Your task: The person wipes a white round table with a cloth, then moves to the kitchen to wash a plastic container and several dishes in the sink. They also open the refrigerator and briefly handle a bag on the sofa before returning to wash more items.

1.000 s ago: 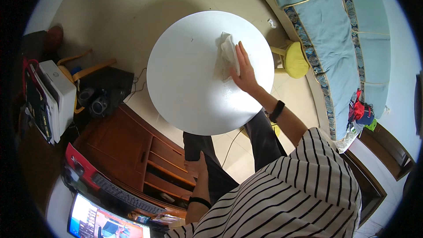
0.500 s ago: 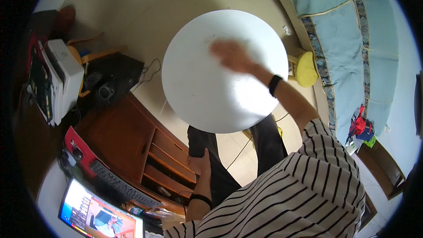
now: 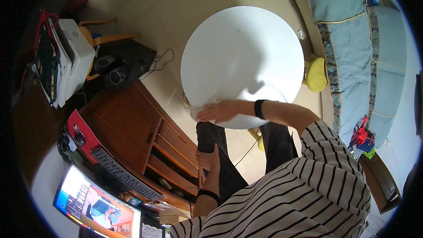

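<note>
The pale cloth (image 3: 194,113) lies bunched at the near-left rim of the round white surface (image 3: 242,57), partly past the edge and mostly covered by the right hand (image 3: 220,111). That hand lies palm down, its fingers pointing left along the rim; such a flat hold would spread pressure over the soft fabric. The grip there seems flattened rather than wide, though I cannot tell whether hidden fingertips pinch the cloth. The left hand (image 3: 209,159) rests on the dark trouser leg (image 3: 210,135) near the knee, probably to prop the leaning body; how tightly that grip closes I cannot tell, only that no separate object shows in it. The knees reach the near rim, which puts it within easy arm's length. A yellow stool (image 3: 316,75) sits just beyond the right rim, between it and the blue-covered sofa (image 3: 348,46), while a reddish-brown wooden cabinet (image 3: 121,119) stands at the left.
</note>
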A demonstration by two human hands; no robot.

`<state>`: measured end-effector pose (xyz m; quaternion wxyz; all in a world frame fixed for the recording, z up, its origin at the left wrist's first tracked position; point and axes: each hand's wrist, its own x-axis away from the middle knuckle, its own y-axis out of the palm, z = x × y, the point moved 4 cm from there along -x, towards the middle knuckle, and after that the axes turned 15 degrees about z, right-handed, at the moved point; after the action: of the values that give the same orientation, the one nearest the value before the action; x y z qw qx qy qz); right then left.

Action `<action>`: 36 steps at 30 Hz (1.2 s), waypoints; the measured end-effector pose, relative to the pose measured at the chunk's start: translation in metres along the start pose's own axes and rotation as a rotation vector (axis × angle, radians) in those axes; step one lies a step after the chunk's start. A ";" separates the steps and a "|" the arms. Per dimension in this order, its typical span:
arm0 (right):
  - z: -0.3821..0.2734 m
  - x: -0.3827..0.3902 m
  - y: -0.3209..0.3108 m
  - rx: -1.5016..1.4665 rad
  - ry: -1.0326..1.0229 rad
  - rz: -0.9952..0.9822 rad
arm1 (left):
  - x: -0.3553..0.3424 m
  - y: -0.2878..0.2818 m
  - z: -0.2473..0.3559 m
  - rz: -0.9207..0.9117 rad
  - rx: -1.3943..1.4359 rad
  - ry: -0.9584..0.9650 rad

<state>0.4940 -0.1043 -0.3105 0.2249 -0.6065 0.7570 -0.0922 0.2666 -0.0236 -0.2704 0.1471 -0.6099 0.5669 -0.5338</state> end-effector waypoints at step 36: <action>0.026 0.101 -0.056 0.643 1.125 0.789 | -0.001 0.012 -0.001 0.140 -0.006 0.097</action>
<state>0.5383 -0.2120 -0.3332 -0.0129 -0.0569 0.8543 -0.5166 0.2592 -0.0259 -0.2803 0.1546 -0.5425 0.6161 -0.5497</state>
